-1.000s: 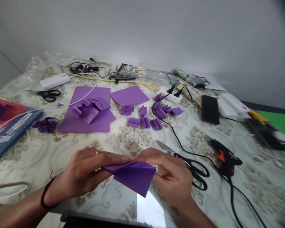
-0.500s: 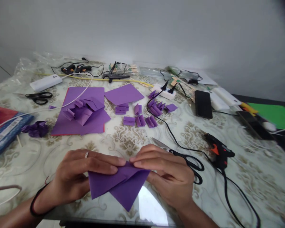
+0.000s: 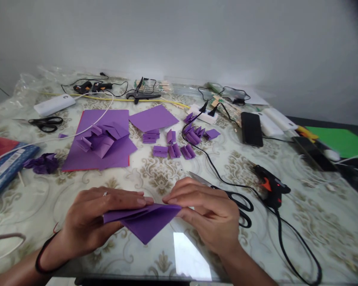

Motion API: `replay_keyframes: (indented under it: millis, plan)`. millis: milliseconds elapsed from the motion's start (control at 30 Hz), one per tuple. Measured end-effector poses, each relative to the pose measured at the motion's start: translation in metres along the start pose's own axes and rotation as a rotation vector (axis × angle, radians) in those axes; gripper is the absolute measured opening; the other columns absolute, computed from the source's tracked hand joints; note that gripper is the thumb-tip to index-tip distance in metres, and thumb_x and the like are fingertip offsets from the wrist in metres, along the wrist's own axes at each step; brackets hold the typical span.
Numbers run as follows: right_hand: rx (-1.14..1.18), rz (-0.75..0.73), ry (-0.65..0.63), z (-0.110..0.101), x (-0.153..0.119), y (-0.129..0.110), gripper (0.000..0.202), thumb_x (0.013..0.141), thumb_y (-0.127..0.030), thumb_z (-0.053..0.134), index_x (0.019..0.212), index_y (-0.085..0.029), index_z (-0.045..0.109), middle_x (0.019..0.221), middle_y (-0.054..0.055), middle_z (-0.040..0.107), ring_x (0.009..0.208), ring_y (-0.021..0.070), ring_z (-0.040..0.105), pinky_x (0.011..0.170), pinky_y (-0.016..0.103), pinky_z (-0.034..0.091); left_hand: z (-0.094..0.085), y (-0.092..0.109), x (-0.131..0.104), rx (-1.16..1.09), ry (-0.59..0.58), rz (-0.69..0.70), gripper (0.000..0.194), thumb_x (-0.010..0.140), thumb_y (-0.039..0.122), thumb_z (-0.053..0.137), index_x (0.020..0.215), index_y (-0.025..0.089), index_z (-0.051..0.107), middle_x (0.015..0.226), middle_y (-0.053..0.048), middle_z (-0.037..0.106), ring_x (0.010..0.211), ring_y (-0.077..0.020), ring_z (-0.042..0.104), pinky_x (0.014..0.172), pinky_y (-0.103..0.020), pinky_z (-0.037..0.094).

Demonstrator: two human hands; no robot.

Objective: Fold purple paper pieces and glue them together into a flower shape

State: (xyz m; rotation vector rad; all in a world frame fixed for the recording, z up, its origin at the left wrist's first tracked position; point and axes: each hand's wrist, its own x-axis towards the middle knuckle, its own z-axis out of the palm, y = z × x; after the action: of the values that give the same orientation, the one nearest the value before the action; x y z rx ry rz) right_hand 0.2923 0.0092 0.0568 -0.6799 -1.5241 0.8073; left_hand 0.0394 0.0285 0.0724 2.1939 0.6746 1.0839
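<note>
A folded sheet of purple paper (image 3: 150, 224) is held up above the near part of the table between both hands. My left hand (image 3: 92, 220) is closed on its left side, fingers on top and thumb underneath. At the right corner, my right hand (image 3: 210, 214) pinches the paper between thumb and fingers. One pointed flap hangs down toward me, and a fold runs across the upper part. Just behind my right hand lies a pair of black-handled scissors (image 3: 241, 201), partly hidden by it.
Purple sheets (image 3: 77, 155) bear a folded paper form (image 3: 103, 139). Small folded purple pieces (image 3: 174, 150) lie beyond my hands. A glue gun (image 3: 271, 184) with its cord stands at right, near a phone (image 3: 251, 129). Crumpled paper (image 3: 43, 163) and a power strip (image 3: 203, 114) are also there.
The purple paper has tilted flatter, and its hanging flap has risen and shifted left. My right hand has slid down to the paper's right corner. The view has shifted slightly.
</note>
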Motion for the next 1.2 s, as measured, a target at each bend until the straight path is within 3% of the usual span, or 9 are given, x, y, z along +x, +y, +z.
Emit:
replay_keyframes:
  millis: [367,533,767,1000,1200]
  plan:
    - [-0.017,-0.093,0.004,0.0007,-0.0024,-0.0008,0.013,0.094,-0.017,0.082,0.106,-0.022,0.086,0.089,0.008,0.086,0.078,0.0219,0.077,0.073,0.040,0.062,0.0009,-0.0004,0.0023,-0.055,-0.003,-0.017,0.026,0.109,0.043,0.064,0.126,0.029,0.077,0.110,-0.002,0.087,0.098,-0.0176,0.086,0.086,-0.018,0.068]
    - [0.010,-0.059,0.009,0.0009,-0.0021,-0.0004,0.012,0.089,-0.012,0.083,0.097,-0.021,0.083,0.086,0.007,0.084,0.075,0.0211,0.076,0.075,0.041,0.062,0.0027,-0.0003,0.0031,-0.114,-0.002,-0.052,0.023,0.108,0.038,0.066,0.125,0.030,0.078,0.110,-0.002,0.087,0.094,-0.0181,0.086,0.082,-0.020,0.069]
    - [0.025,-0.025,-0.016,-0.0036,0.0006,-0.0041,0.021,0.087,-0.007,0.081,0.101,-0.022,0.083,0.088,0.006,0.082,0.079,0.0217,0.076,0.077,0.041,0.061,0.0024,-0.0035,0.0014,-0.205,0.037,-0.176,0.022,0.103,0.041,0.073,0.121,0.032,0.082,0.110,-0.002,0.087,0.095,-0.0207,0.086,0.082,-0.023,0.069]
    - [0.025,-0.086,0.055,0.0008,-0.0028,-0.0055,0.026,0.082,0.000,0.080,0.097,-0.021,0.081,0.087,0.005,0.081,0.077,0.0188,0.075,0.079,0.039,0.060,0.0040,-0.0047,-0.0007,-0.217,0.019,-0.159,0.021,0.102,0.028,0.074,0.122,0.029,0.082,0.110,-0.005,0.087,0.094,-0.0223,0.086,0.081,-0.025,0.071]
    - [0.017,0.023,0.004,0.0023,-0.0057,-0.0054,0.021,0.090,-0.011,0.081,0.106,-0.023,0.080,0.096,0.005,0.080,0.089,0.0211,0.074,0.085,0.041,0.060,0.0047,-0.0054,0.0010,-0.229,0.061,-0.153,0.017,0.101,0.028,0.076,0.117,0.029,0.083,0.106,-0.004,0.087,0.093,-0.0229,0.086,0.080,-0.026,0.071]
